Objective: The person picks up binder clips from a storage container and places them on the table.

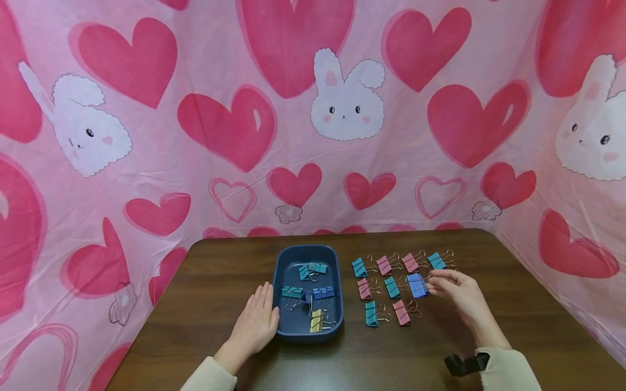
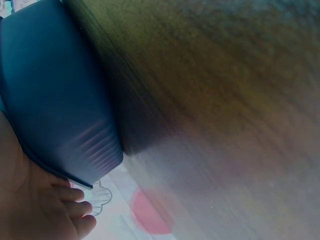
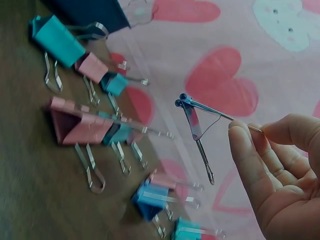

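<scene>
My left hand [image 1: 254, 320] lies with straight fingers along the left side of a dark blue tray [image 1: 280, 260]. The left wrist view shows the tray wall [image 2: 55, 85] beside that palm. Inside the tray are teal clips [image 1: 318, 267], a green clip [image 1: 292, 292], blue clips [image 1: 323, 293] and a yellow binder clip [image 1: 316, 320]. My right hand [image 1: 459, 296] pinches a blue binder clip [image 3: 192, 120] by one wire handle, between thumb and fingers. The right wrist view shows it raised, with another blue clip [image 3: 150, 200] standing on the table.
Right of the tray, teal clips [image 1: 371, 315] and pink clips [image 1: 402, 313] stand in loose rows on the brown wooden table [image 1: 205, 304]. A pink curtain [image 1: 293, 125] with hearts and rabbits hangs behind the table and at both sides.
</scene>
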Demonstrator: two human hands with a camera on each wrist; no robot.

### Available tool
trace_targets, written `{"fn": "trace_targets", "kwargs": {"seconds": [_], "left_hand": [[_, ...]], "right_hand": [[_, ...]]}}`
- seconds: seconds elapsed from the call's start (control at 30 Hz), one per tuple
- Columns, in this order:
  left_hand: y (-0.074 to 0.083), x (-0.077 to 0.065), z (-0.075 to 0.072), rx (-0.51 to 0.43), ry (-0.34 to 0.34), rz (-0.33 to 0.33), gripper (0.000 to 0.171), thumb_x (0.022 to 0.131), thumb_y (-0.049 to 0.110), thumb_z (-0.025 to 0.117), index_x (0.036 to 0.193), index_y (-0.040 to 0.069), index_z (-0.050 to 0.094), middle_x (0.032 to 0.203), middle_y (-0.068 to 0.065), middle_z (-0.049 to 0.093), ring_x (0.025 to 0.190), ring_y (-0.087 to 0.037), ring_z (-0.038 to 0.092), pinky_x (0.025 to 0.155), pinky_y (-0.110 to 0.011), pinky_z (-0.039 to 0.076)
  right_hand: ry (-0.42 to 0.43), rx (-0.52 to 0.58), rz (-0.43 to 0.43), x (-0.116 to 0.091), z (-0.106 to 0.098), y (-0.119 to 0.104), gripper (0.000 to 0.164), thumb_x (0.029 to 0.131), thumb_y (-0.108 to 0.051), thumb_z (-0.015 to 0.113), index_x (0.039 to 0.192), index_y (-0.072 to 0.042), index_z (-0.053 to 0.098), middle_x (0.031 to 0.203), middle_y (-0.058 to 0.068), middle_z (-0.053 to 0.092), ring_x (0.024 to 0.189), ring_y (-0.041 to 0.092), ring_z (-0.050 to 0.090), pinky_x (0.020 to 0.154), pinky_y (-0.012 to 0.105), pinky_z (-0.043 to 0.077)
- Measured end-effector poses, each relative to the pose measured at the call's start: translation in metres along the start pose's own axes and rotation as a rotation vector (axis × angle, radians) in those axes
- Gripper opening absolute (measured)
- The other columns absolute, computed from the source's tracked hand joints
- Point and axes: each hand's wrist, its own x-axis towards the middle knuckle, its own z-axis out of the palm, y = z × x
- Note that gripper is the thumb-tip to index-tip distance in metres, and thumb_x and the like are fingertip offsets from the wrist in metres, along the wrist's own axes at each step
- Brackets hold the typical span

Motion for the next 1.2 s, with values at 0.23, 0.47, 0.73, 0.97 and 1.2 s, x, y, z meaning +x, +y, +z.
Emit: {"fn": "trace_targets", "kwargs": {"seconds": [0.23,0.47,0.73,0.97,1.2], "left_hand": [[0.000,0.000,0.000,-0.004,0.003,0.000,0.056,0.095,0.024,0.044,0.137,-0.011,0.031,0.143,-0.025,0.028,0.132,-0.038,0.023,0.105,-0.049,0.021],[0.000,0.000,0.001,-0.001,0.015,0.006,0.056,0.095,0.023,0.044,0.136,-0.012,0.031,0.143,-0.026,0.028,0.132,-0.038,0.024,0.105,-0.049,0.022],[0.000,-0.001,0.000,-0.007,0.005,-0.003,0.056,0.095,0.023,0.044,0.137,-0.012,0.031,0.143,-0.025,0.028,0.132,-0.038,0.023,0.105,-0.049,0.021],[0.001,-0.001,-0.001,-0.010,-0.001,-0.006,0.056,0.095,0.023,0.043,0.137,-0.011,0.030,0.144,-0.025,0.027,0.132,-0.038,0.023,0.105,-0.049,0.021],[0.001,-0.001,-0.002,-0.006,-0.001,-0.003,0.056,0.095,0.024,0.043,0.137,-0.011,0.030,0.144,-0.025,0.027,0.132,-0.038,0.023,0.106,-0.049,0.021]], "right_hand": [[0.064,-0.043,0.092,-0.008,-0.009,0.002,0.014,0.090,0.000,0.055,0.098,0.003,0.065,0.082,0.007,0.067,0.076,0.020,0.067,0.069,0.031,0.053],[0.104,-0.144,0.194,-0.011,-0.013,0.007,0.033,0.090,0.004,0.052,0.110,0.028,0.044,0.085,0.013,0.066,0.074,0.016,0.066,0.068,0.030,0.054],[0.101,-0.216,0.233,-0.014,-0.018,0.017,0.034,0.090,0.005,0.051,0.111,0.029,0.042,0.087,0.019,0.065,0.073,0.016,0.066,0.067,0.030,0.054],[0.095,-0.232,0.270,-0.015,-0.022,0.022,0.034,0.090,0.005,0.050,0.112,0.029,0.042,0.087,0.018,0.065,0.073,0.016,0.066,0.067,0.030,0.054],[0.092,-0.230,0.284,-0.016,-0.024,0.023,0.034,0.090,0.004,0.050,0.112,0.029,0.041,0.087,0.017,0.064,0.073,0.015,0.065,0.067,0.030,0.054]]}}
